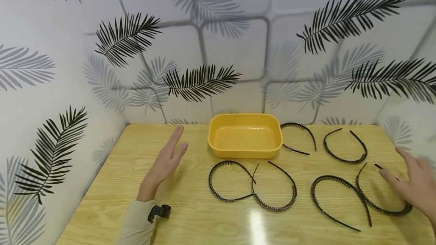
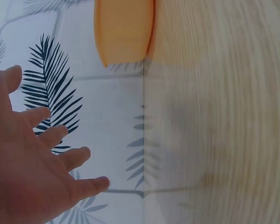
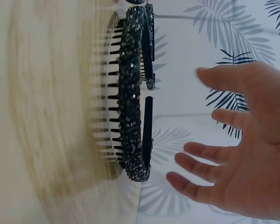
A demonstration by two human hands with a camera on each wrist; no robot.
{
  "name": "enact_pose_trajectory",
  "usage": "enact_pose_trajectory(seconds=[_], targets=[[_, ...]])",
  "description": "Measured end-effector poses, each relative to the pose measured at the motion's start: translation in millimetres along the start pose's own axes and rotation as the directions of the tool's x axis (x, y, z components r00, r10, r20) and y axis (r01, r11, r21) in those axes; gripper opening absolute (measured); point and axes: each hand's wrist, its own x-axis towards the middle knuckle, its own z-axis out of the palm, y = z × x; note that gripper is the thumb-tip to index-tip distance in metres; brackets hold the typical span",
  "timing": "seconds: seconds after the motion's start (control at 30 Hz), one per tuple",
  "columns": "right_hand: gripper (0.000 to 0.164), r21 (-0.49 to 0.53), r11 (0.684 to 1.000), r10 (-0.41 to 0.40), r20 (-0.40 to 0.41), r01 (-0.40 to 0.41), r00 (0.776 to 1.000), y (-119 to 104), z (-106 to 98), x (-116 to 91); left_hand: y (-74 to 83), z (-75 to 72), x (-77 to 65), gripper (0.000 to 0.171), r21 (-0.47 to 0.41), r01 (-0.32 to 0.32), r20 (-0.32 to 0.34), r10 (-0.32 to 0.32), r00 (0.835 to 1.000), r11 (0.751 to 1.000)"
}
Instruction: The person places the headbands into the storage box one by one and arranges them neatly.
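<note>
My left hand [image 1: 165, 163] is held over the left side of the table with fingers extended, holding nothing. In the left wrist view its fingers are spread and slightly bent. At the far right, my right hand [image 1: 417, 182] hovers by a black toothed headband [image 1: 391, 212] and covers part of it in the head view. The right wrist view shows that hand [image 3: 252, 149] with an empty palm, apart from a glittery headband [image 3: 130, 84]. Another headband [image 1: 312, 194] overlaps the one near my right hand. Two more, a left one [image 1: 211, 184] and a right one [image 1: 295, 192], overlap mid-table.
A yellow rectangular tray [image 1: 245, 154] stands at the back of the wooden table [image 1: 112, 207], against the leaf-patterned wall. One headband [image 1: 315, 143] lies beside its right end, partly hidden by it. Another headband [image 1: 345, 161] lies farther right. A black strap [image 1: 159, 213] is on my left sleeve.
</note>
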Motion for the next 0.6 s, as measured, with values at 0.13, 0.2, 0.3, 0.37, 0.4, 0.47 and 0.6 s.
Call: enact_pose_trajectory(seconds=[0.13,0.2,0.3,0.37,0.4,0.47,0.6], targets=[[0.083,-0.069,0.998,0.017,0.067,-0.013,0.998,15,1,-3,3.6,11.2,8.0,0.063,-0.07,-0.018,0.034,0.02,0.999,0.997],[0.08,-0.082,0.997,0.019,0.102,-0.011,0.995,21,2,-5,4.4,17.3,12.1,0.063,-0.1,-0.015,0.058,0.021,0.998,0.995],[0.077,-0.098,0.995,0.005,0.153,0.01,0.988,28,0,-6,4.5,26.8,18.3,0.063,-0.132,-0.016,0.077,0.026,0.997,0.991],[0.073,-0.094,0.995,-0.015,0.191,0.034,0.981,30,-3,-5,4.2,33.0,22.8,0.063,-0.143,-0.022,0.08,0.033,0.996,0.989],[0.07,-0.087,0.995,-0.03,0.209,0.049,0.977,31,-5,-4,3.8,36.0,25.0,0.063,-0.144,-0.021,0.084,0.034,0.996,0.989],[0.064,-0.063,0.995,-0.061,0.241,0.078,0.969,31,-7,-3,3.8,41.1,28.6,0.063,-0.149,-0.018,0.095,0.032,0.995,0.989],[0.053,-0.014,0.994,-0.099,0.281,0.107,0.955,30,-12,-3,4.9,47.8,33.8,0.063,-0.143,0.003,0.117,0.014,0.993,0.99]])
